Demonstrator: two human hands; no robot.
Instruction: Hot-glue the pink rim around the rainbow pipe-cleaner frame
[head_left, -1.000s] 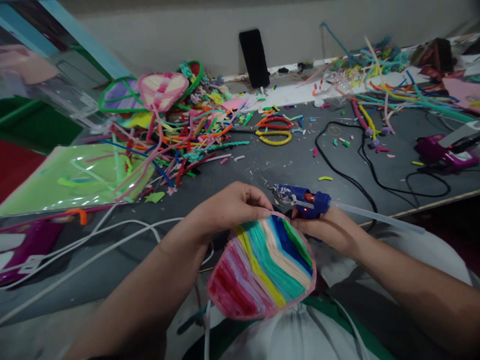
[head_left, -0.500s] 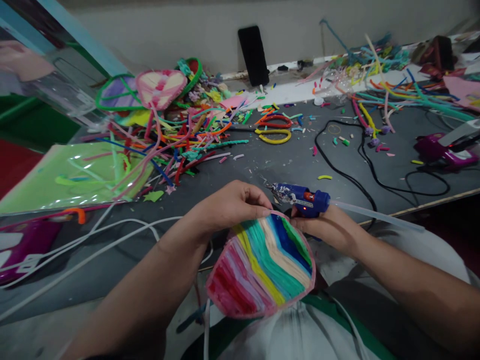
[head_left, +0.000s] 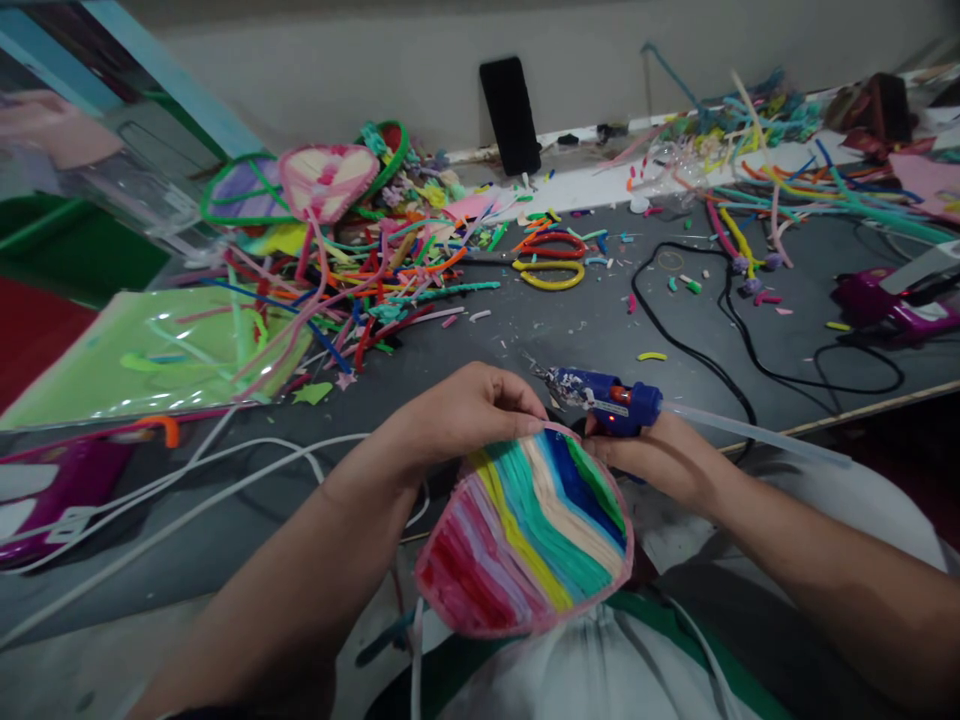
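Note:
My left hand [head_left: 487, 410] pinches the top edge of a striped pipe-cleaner panel [head_left: 540, 530], thumb on the near face. The panel has a pink border and bands of red, pink, lilac, yellow, teal, cream, blue and green. It hangs tilted above my lap. In my right hand [head_left: 645, 450] is a blue hot glue gun [head_left: 619, 405], its glue-crusted nozzle pointing left and a clear glue stick [head_left: 757, 432] sticking out behind. Fingers of that same hand also reach the panel's upper right edge. The glue gun's handle and my right fingertips are mostly hidden.
Cut pipe cleaners [head_left: 375, 270] are heaped at the back left, beside heart-shaped pieces [head_left: 326, 180]. Red-and-yellow-handled scissors [head_left: 551, 270] lie mid-table. A black phone [head_left: 510, 115] leans on the wall. A black cord [head_left: 682, 345] loops at right; white cables [head_left: 187, 500] cross the left.

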